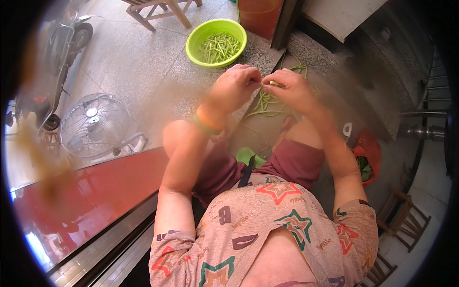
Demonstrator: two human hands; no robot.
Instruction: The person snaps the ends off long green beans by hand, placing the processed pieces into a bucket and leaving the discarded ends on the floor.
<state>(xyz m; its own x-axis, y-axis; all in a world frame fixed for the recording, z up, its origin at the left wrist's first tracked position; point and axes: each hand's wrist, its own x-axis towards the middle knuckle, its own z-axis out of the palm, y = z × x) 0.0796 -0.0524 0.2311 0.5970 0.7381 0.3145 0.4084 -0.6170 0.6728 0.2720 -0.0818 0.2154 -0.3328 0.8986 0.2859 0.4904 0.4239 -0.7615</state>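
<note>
My left hand [235, 88] and my right hand [288, 88] meet fingertip to fingertip above the floor. A short pale end of a green bean [277, 84] shows between the thumb and fingers of my right hand. Closed around the bean's other end, the fingertips of my left hand hide most of it. Just beyond my left hand stands a lime-green plastic basin [192, 50], holding many pieces of green bean [220, 48]. Long whole beans [265, 104] lie in a loose pile on the floor below my hands, and more [299, 66] lie past my right hand.
A floor fan [95, 125] and a parked scooter [64, 61] are at left, behind a red panel [96, 201]. A wooden chair [161, 10] stands beyond the basin. At right are a red bag with leafy greens [367, 158] and a wooden stool [396, 211].
</note>
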